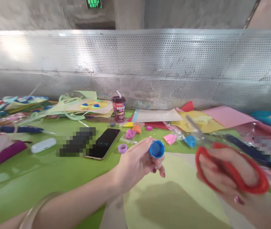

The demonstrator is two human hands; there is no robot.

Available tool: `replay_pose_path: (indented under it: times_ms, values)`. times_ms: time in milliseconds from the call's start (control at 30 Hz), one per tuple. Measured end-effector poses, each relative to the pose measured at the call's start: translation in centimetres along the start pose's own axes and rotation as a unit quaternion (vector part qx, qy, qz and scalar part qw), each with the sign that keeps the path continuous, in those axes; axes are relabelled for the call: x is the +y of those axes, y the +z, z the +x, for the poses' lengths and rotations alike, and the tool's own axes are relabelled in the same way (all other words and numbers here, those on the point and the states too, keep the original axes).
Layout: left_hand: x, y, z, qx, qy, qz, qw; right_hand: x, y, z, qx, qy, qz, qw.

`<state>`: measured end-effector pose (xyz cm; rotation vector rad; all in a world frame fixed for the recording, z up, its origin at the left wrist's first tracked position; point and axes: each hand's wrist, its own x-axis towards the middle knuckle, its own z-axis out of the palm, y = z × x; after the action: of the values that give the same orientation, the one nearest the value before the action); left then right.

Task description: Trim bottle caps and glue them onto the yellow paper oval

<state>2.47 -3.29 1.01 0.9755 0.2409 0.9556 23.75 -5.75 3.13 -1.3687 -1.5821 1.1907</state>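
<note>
My left hand (137, 162) holds a small blue bottle cap (156, 149) between its fingers, with the hollow side turned toward me. It hovers over a large pale yellow paper circle (178, 194) that lies on a whitish sheet. On the right, my right hand (228, 171) has its fingers through the red handles of a pair of scissors (233, 170). The metal blades point up and away, blurred by motion, and are apart from the cap. A purple bottle cap (122, 148) rests on the table just left of my left hand.
Behind the hands lie pink clay (170, 138), blue clay (189, 141), and purple clay (131, 133). A drink cup (118, 108) with a straw stands farther back. A phone (104, 143) and white case (43, 145) are at left. Coloured paper (231, 115) lines the perforated metal barrier (135, 70).
</note>
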Motion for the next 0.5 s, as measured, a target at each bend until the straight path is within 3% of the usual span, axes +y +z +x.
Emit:
replay_pose_path:
  times_ms: [67,167,300,500]
  values:
    - [-0.3,-0.2,0.0,-0.004,-0.015,0.005,1.0,-0.4,-1.0,0.5,0.008,0.009,0.042,0.999]
    - [-0.2,-0.3,0.0,0.022,-0.005,-0.005,1.0,-0.1,-1.3,1.1,-0.018,-0.024,-0.131,0.991]
    - [-0.1,-0.4,0.3,0.052,-0.006,-0.018,0.998,1.2,-0.1,0.9,0.036,-0.13,-0.422,0.897]
    - [-0.4,-0.2,0.3,0.051,-0.018,-0.018,0.998,2.0,0.9,0.5,0.083,-0.241,-0.528,0.81]
